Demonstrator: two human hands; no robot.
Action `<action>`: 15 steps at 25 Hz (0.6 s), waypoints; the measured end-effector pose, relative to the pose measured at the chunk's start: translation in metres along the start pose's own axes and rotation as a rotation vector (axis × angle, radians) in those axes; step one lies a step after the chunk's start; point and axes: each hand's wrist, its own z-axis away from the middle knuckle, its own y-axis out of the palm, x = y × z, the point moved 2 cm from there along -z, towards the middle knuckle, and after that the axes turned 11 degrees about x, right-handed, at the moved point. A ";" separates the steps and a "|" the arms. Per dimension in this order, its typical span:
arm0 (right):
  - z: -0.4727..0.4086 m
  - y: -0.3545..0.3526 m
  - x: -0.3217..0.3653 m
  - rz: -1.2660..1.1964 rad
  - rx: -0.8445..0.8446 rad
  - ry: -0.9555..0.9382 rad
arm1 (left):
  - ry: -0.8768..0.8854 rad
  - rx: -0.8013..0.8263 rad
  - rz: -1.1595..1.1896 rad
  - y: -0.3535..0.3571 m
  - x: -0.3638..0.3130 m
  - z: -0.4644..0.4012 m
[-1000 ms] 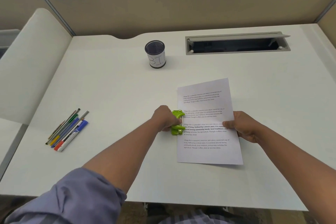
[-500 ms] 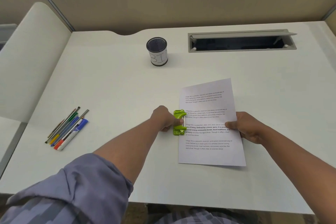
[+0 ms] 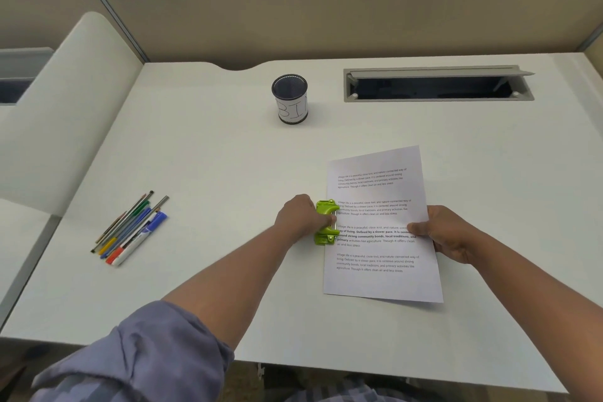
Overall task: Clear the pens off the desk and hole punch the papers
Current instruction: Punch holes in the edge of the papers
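Note:
A printed sheet of paper (image 3: 380,192) lies on the white desk (image 3: 212,157), right of centre. A small green hole punch (image 3: 325,207) sits over the middle of its left edge. My left hand (image 3: 301,217) grips the punch from the left, fingers on top of it. My right hand (image 3: 452,233) pinches the paper's right edge, thumb on the sheet. Several pens and markers (image 3: 130,228) lie bunched together at the desk's left side. A black mesh cup (image 3: 289,103) with a white label reading "BIN" stands upright behind, with nothing visible inside it.
An open cable slot with a raised grey flap (image 3: 437,83) is set into the desk at the back right. Beige partition walls (image 3: 359,10) close the back, and a white curved side panel (image 3: 65,108) rises on the left.
Both hands, the punch and the paper stay in the same place on the desk. Only the head camera has shifted slightly.

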 end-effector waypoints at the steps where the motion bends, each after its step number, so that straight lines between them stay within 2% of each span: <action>1: 0.001 0.000 0.000 0.001 -0.003 -0.004 | 0.015 -0.019 0.009 0.002 0.000 0.004; 6: 0.007 0.002 0.002 0.011 -0.013 -0.020 | 0.029 -0.171 -0.009 0.018 0.004 0.017; 15: 0.016 0.010 -0.005 -0.002 -0.049 -0.041 | 0.068 -0.222 0.074 0.034 0.007 0.027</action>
